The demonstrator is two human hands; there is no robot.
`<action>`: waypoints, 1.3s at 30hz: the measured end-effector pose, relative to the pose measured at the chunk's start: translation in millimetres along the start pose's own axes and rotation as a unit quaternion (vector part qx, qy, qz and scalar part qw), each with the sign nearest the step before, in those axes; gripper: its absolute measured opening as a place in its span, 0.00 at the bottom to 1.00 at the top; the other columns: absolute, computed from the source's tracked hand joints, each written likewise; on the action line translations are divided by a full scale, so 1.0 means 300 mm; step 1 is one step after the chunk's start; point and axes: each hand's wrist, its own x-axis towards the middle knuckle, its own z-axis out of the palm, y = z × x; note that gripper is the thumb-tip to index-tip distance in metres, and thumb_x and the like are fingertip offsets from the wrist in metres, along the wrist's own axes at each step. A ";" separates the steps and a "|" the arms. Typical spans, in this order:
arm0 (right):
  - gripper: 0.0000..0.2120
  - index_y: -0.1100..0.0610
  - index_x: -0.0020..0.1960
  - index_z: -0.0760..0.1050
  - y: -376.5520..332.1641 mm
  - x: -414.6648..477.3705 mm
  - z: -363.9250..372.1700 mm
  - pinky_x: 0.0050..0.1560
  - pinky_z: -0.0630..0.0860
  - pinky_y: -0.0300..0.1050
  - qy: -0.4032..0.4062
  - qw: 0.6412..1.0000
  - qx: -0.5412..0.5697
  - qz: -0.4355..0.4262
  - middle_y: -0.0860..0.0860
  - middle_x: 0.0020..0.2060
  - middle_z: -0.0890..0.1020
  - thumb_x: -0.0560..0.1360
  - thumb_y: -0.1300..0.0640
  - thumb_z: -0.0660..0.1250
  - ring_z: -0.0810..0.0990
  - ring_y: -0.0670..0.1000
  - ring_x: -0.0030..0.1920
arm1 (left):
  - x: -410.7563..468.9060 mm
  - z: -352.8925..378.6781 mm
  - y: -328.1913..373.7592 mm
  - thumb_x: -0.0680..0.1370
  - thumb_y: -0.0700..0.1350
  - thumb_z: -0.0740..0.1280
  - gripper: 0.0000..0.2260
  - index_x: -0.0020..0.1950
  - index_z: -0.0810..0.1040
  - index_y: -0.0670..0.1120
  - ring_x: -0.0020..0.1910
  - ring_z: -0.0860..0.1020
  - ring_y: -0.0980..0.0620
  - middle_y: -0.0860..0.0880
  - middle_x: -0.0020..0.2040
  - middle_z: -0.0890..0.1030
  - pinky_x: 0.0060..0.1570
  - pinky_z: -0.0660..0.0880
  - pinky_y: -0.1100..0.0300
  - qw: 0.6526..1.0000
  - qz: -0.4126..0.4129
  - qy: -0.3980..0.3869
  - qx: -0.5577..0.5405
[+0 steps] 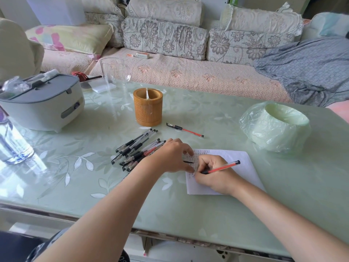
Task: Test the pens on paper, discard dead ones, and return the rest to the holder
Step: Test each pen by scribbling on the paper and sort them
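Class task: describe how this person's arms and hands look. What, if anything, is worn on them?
The left forearm and right forearm are bare to the frame's edge: no sleeves show. The left hand and right hand wear no gloves, and no ring, watch or bracelet shows.

table (207,114) pale green, leaf-patterned | holder (147,107) tan | paper (243,167) white
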 end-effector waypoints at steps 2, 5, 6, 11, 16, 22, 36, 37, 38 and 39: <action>0.06 0.59 0.34 0.69 0.001 0.000 0.003 0.35 0.64 0.47 0.003 1.000 -0.002 0.004 0.51 0.29 0.72 0.62 0.60 0.66 0.68 0.49 0.32 | -0.001 0.000 0.003 0.65 0.56 0.78 0.26 0.61 0.78 0.55 0.55 0.67 0.51 0.52 0.53 0.72 0.54 0.66 0.61 1.000 0.000 0.001 0.003; 0.07 0.59 0.34 0.68 -0.004 -0.002 0.004 0.32 0.64 0.48 -0.002 1.000 -0.007 0.016 0.51 0.29 0.70 0.61 0.59 0.66 0.67 0.49 0.31 | -0.003 -0.001 0.003 0.65 0.56 0.78 0.26 0.61 0.78 0.55 0.54 0.66 0.52 0.53 0.52 0.71 0.53 0.65 0.61 1.000 -0.001 0.002 0.003; 0.07 0.59 0.34 0.68 -0.005 -0.002 0.005 0.32 0.63 0.48 -0.002 1.000 -0.007 0.018 0.52 0.29 0.70 0.61 0.59 0.66 0.66 0.49 0.31 | -0.004 -0.001 0.004 0.66 0.56 0.78 0.26 0.61 0.78 0.55 0.54 0.66 0.52 0.53 0.52 0.71 0.53 0.65 0.62 1.000 -0.001 0.001 0.002; 0.06 0.59 0.34 0.69 -0.007 -0.007 0.005 0.34 0.63 0.46 0.010 1.000 -0.008 0.003 0.50 0.29 0.72 0.62 0.60 0.66 0.68 0.48 0.31 | -0.003 -0.001 0.002 0.66 0.57 0.78 0.26 0.62 0.77 0.56 0.53 0.65 0.53 0.53 0.51 0.70 0.53 0.65 0.62 1.000 0.002 0.002 0.006; 0.06 0.56 0.33 0.69 -0.011 -0.008 0.001 0.34 0.65 0.45 -0.008 1.000 -0.009 0.007 0.49 0.29 0.73 0.63 0.60 0.67 0.68 0.47 0.31 | -0.001 -0.002 0.003 0.65 0.57 0.78 0.26 0.61 0.77 0.56 0.54 0.66 0.52 0.53 0.52 0.71 0.52 0.65 0.61 1.000 0.001 -0.001 0.005; 0.06 0.55 0.32 0.70 -0.013 -0.013 0.000 0.33 0.65 0.46 -0.014 1.000 0.004 0.012 0.50 0.29 0.73 0.63 0.59 0.67 0.68 0.49 0.31 | -0.002 -0.005 0.004 0.66 0.57 0.78 0.26 0.62 0.77 0.56 0.55 0.66 0.52 0.53 0.52 0.71 0.53 0.66 0.61 1.000 -0.001 -0.005 0.005; 0.11 0.58 0.35 0.68 -0.036 -0.014 -0.024 0.25 0.60 0.38 0.067 0.987 0.140 0.053 0.56 0.27 0.70 0.71 0.68 0.66 0.65 0.50 0.26 | -0.016 -0.006 0.007 0.67 0.57 0.76 0.25 0.62 0.77 0.55 0.56 0.66 0.51 0.51 0.56 0.72 0.59 0.68 0.56 1.000 0.001 -0.006 0.018; 0.11 0.59 0.36 0.68 -0.039 -0.014 -0.030 0.24 0.60 0.38 0.073 0.982 0.164 0.058 0.57 0.27 0.71 0.73 0.70 0.66 0.66 0.50 0.26 | -0.017 -0.009 0.008 0.68 0.57 0.76 0.24 0.62 0.77 0.55 0.56 0.67 0.51 0.51 0.56 0.73 0.58 0.68 0.57 1.000 0.003 -0.004 0.016; 0.11 0.60 0.38 0.70 -0.040 -0.016 -0.032 0.24 0.60 0.38 0.073 0.980 0.174 0.057 0.57 0.27 0.71 0.74 0.71 0.66 0.66 0.50 0.25 | -0.018 -0.012 0.007 0.69 0.56 0.75 0.22 0.62 0.77 0.54 0.56 0.68 0.52 0.52 0.56 0.73 0.56 0.68 0.59 1.000 0.005 -0.001 0.012; 0.09 0.60 0.39 0.72 -0.042 -0.017 -0.030 0.24 0.60 0.38 0.071 0.979 0.182 0.052 0.57 0.27 0.71 0.74 0.71 0.66 0.66 0.50 0.26 | -0.020 -0.016 0.005 0.71 0.55 0.75 0.21 0.62 0.77 0.54 0.56 0.68 0.53 0.52 0.55 0.74 0.54 0.67 0.61 1.000 0.006 0.002 0.009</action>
